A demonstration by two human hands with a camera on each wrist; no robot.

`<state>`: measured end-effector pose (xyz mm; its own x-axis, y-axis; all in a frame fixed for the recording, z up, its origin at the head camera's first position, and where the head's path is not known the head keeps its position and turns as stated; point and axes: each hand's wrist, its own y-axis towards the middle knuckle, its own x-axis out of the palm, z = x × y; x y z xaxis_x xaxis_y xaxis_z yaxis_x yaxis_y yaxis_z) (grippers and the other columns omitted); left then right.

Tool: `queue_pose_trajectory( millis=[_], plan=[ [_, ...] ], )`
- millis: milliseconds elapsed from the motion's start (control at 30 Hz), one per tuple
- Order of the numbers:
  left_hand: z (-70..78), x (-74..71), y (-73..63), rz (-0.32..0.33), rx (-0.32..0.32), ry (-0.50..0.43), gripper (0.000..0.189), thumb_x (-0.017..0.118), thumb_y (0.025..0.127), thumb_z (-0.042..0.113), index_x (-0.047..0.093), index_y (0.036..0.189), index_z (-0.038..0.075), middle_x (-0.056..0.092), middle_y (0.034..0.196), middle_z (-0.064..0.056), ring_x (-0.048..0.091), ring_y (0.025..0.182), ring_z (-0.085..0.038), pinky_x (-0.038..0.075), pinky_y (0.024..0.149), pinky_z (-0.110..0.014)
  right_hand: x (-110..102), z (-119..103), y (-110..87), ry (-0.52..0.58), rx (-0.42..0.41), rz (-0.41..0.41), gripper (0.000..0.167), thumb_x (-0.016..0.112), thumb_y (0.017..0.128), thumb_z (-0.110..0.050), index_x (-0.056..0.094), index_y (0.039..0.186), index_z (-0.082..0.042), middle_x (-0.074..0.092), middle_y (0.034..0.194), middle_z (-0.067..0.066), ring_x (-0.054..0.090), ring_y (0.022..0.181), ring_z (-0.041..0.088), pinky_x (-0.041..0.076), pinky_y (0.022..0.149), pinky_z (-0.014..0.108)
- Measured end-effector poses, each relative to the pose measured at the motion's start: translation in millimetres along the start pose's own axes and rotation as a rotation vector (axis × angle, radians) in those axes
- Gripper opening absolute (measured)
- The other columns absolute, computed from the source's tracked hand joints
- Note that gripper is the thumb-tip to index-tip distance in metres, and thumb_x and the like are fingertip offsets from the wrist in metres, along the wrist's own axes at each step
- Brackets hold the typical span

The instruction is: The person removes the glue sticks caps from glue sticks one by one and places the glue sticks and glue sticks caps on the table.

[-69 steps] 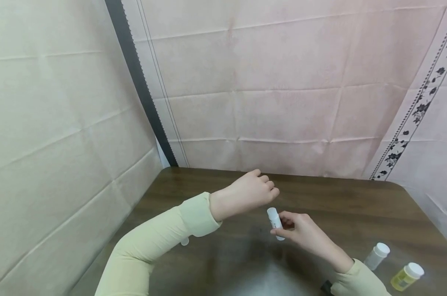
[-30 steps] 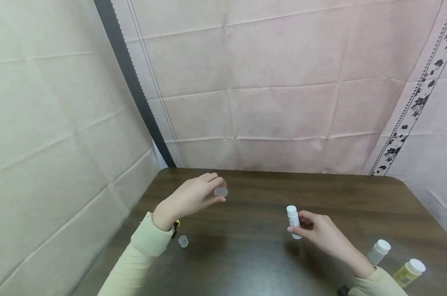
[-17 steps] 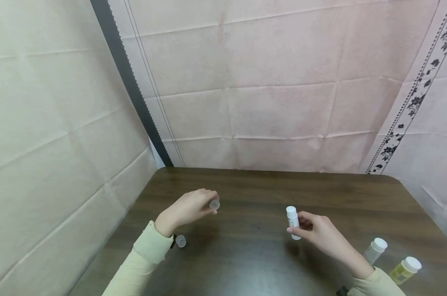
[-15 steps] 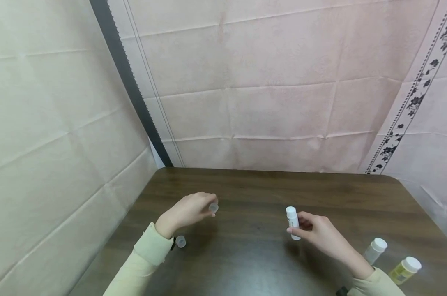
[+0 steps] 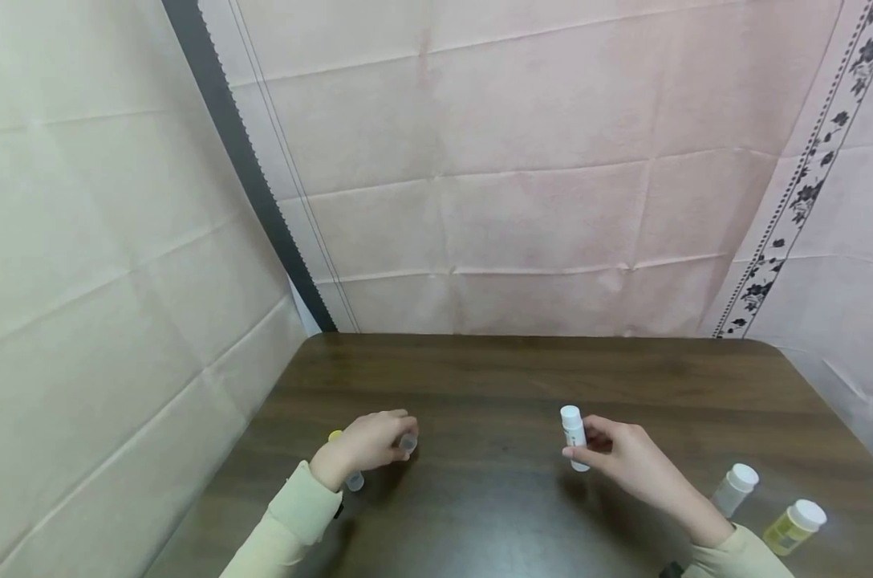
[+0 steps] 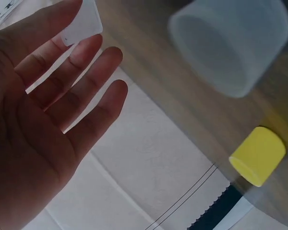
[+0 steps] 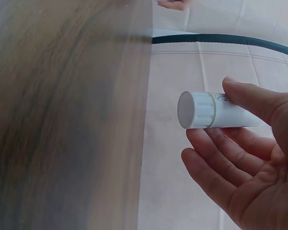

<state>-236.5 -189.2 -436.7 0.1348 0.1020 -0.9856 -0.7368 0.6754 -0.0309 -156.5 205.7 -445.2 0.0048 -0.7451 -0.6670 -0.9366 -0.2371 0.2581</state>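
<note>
Low over the left part of the table, my left hand (image 5: 373,440) pinches a small translucent plastic cap (image 5: 408,442) between thumb and forefinger. In the left wrist view this cap (image 6: 85,24) shows at the upper left, the other fingers spread loosely. A second translucent cap (image 5: 355,482) stands on the table beside the left wrist, large in the left wrist view. Past the hand is a yellow cap (image 6: 258,155), partly hidden in the head view. My right hand (image 5: 617,449) holds a small white bottle (image 5: 574,437) above the table, nearly upright, its white lid on and printing on its side.
To the right of my right forearm stand a clear bottle (image 5: 736,488) with a white lid and a yellow bottle (image 5: 795,526) with a white lid. The brown wooden table (image 5: 494,385) ends at a pale cloth wall (image 5: 538,225), with another cloth at the left.
My left hand has moved left, then down toward the table with the translucent cap. My right hand shifted slightly right early on, then stayed nearly still with the white bottle.
</note>
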Motion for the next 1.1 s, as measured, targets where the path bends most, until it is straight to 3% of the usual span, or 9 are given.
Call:
queue_pose_trajectory(
  millis=[300,567,767,1100],
  plan=[
    [-2.4,9.6,-1.4,-0.038,-0.027,-0.037,0.02,0.078,0.086,0.005,0.068,0.101,0.011,0.064,0.094,0.001,0.058,0.078,-0.011,0.054,0.072,-0.032,-1,0,0.6,0.011,0.006,-0.03,0.032,0.08,0.087,-0.035,0.069,0.105,-0.011,0.071,0.09,-0.007,0.067,0.081,0.007,0.055,0.071,0.026],
    [-3.4,16.7,1.7,-0.029,-0.032,-0.022,0.022,0.079,0.083,0.0,0.066,0.098,0.01,0.062,0.09,0.002,0.057,0.077,-0.011,0.053,0.073,-0.031,0,1,1.6,-0.006,-0.014,-0.042,0.032,0.079,0.088,-0.033,0.069,0.106,-0.009,0.071,0.092,-0.005,0.067,0.081,0.007,0.055,0.071,0.026],
    [-0.3,17.4,3.7,-0.029,-0.038,-0.007,0.022,0.079,0.084,0.001,0.066,0.099,0.009,0.062,0.092,0.001,0.058,0.078,-0.012,0.054,0.073,-0.031,0,8,1.9,-0.034,0.007,0.012,0.03,0.081,0.087,-0.028,0.07,0.106,-0.008,0.071,0.093,-0.004,0.067,0.083,0.009,0.056,0.072,0.029],
    [0.1,14.2,2.5,-0.023,-0.032,-0.009,0.023,0.08,0.082,-0.001,0.065,0.096,0.009,0.061,0.089,0.001,0.056,0.075,-0.012,0.053,0.071,-0.031,-10,29,0.0,-0.055,0.114,0.123,0.023,0.076,0.092,-0.018,0.063,0.104,-0.003,0.071,0.096,0.008,0.072,0.09,0.028,0.057,0.071,0.036]
  ],
)
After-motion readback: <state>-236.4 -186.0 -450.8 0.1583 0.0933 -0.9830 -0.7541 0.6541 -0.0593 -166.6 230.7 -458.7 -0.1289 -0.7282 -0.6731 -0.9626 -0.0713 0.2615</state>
